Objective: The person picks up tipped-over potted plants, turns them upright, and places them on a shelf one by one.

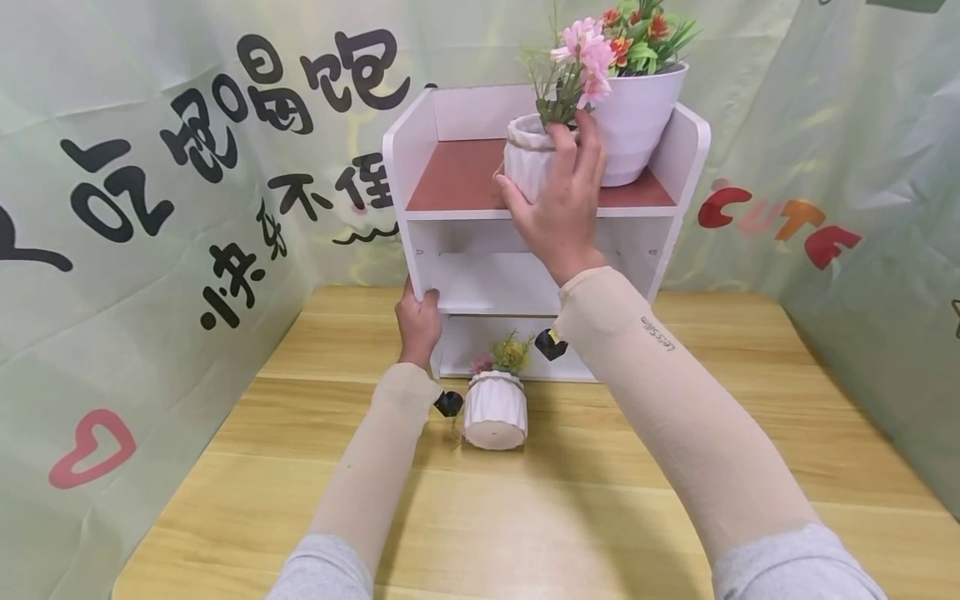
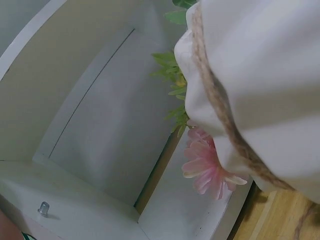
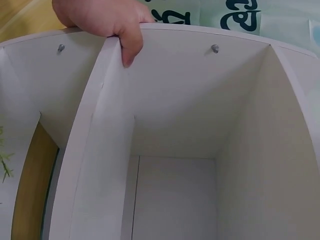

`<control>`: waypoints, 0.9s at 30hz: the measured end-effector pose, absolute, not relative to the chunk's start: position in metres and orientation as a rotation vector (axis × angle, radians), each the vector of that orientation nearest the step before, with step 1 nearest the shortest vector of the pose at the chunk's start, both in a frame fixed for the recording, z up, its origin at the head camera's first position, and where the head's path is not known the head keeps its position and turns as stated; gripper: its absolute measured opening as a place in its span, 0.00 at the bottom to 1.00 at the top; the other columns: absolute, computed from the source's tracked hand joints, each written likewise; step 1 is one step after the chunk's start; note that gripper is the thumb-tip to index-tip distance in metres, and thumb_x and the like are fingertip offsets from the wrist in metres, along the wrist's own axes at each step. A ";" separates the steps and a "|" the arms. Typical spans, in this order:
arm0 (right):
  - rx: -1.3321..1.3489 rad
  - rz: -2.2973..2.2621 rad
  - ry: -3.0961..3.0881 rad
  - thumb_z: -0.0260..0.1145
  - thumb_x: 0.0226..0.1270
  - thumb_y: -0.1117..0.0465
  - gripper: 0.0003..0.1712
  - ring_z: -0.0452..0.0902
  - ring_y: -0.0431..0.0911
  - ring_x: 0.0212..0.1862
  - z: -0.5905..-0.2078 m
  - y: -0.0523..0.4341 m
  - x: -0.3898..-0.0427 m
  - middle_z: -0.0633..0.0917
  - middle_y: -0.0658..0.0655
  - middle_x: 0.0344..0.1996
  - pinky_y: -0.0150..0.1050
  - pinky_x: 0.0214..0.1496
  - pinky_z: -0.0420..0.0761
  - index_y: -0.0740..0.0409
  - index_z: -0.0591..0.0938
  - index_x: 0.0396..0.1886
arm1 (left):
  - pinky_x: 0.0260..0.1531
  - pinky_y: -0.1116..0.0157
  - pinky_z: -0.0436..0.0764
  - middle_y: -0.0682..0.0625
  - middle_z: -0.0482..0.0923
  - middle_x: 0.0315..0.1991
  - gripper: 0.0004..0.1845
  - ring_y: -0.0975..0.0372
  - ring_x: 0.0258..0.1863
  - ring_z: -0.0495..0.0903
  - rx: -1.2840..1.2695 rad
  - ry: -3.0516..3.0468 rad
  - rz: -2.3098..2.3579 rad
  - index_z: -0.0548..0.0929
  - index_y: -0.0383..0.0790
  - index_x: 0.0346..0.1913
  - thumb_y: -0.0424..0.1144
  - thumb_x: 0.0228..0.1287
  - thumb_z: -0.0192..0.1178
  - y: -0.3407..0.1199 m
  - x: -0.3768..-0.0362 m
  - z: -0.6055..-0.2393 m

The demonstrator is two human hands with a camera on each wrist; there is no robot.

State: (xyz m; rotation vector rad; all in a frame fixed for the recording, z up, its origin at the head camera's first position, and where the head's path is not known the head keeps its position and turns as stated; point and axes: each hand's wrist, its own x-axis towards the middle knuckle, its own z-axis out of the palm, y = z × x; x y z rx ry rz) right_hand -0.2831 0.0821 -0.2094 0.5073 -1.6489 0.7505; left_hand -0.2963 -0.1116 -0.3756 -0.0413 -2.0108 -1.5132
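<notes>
A white shelf unit [image 1: 411, 167] with a red-brown top board stands on the table. My left hand [image 1: 418, 323] grips its left side panel at the middle board; in the right wrist view that hand [image 3: 102, 17] has its thumb over the board's edge. On the top board, my right hand [image 1: 561, 212] holds a small white ribbed flowerpot [image 1: 522, 167] with pink flowers [image 1: 585, 54], thumb at its front left and fingers on its right. The palm hides part of this pot. A similar flowerpot [image 1: 495, 404] lies tipped before the bottom compartment, base towards me.
A larger white pot [image 1: 637, 125] with orange flowers stands at the top board's right. The tipped pot's twine [image 2: 220, 102] and pink flower [image 2: 207, 167] show close up in the left wrist view. A printed curtain [image 1: 187, 358] surrounds the wooden table [image 1: 465, 517].
</notes>
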 end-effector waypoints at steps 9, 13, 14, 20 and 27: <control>0.460 0.628 -1.797 0.71 0.61 0.51 0.40 0.45 0.64 0.73 -0.212 0.079 -0.282 0.58 0.73 0.69 0.43 0.74 0.43 0.66 0.65 0.65 | 0.53 0.52 0.76 0.36 0.79 0.54 0.25 0.48 0.54 0.78 -0.043 -2.009 -1.520 0.72 0.35 0.65 0.34 0.64 0.48 -0.109 -0.295 -0.374; 0.433 0.584 -1.817 0.69 0.62 0.51 0.40 0.44 0.65 0.73 -0.213 0.075 -0.283 0.56 0.74 0.70 0.45 0.73 0.43 0.64 0.64 0.67 | 0.53 0.52 0.77 0.36 0.79 0.54 0.25 0.49 0.54 0.79 -0.038 -2.012 -1.509 0.73 0.36 0.65 0.35 0.64 0.48 -0.108 -0.294 -0.375; 0.427 0.572 -1.825 0.69 0.62 0.50 0.40 0.43 0.66 0.73 -0.213 0.074 -0.283 0.55 0.75 0.70 0.45 0.73 0.42 0.64 0.64 0.67 | 0.53 0.52 0.77 0.36 0.79 0.54 0.25 0.49 0.54 0.79 -0.037 -2.014 -1.506 0.73 0.36 0.65 0.35 0.64 0.48 -0.108 -0.294 -0.375; 0.410 0.548 -1.969 0.67 0.65 0.50 0.43 0.38 0.67 0.74 -0.208 0.069 -0.278 0.49 0.76 0.72 0.46 0.73 0.36 0.63 0.60 0.72 | 0.53 0.52 0.77 0.36 0.78 0.55 0.26 0.48 0.54 0.78 -0.023 -2.039 -1.517 0.71 0.38 0.67 0.35 0.65 0.48 -0.109 -0.293 -0.375; 0.408 0.551 -2.109 0.64 0.67 0.51 0.46 0.33 0.66 0.74 -0.201 0.065 -0.276 0.43 0.74 0.74 0.49 0.73 0.38 0.63 0.53 0.76 | 0.53 0.52 0.77 0.37 0.78 0.55 0.25 0.47 0.53 0.79 -0.033 -2.031 -1.541 0.71 0.37 0.67 0.34 0.66 0.48 -0.111 -0.293 -0.373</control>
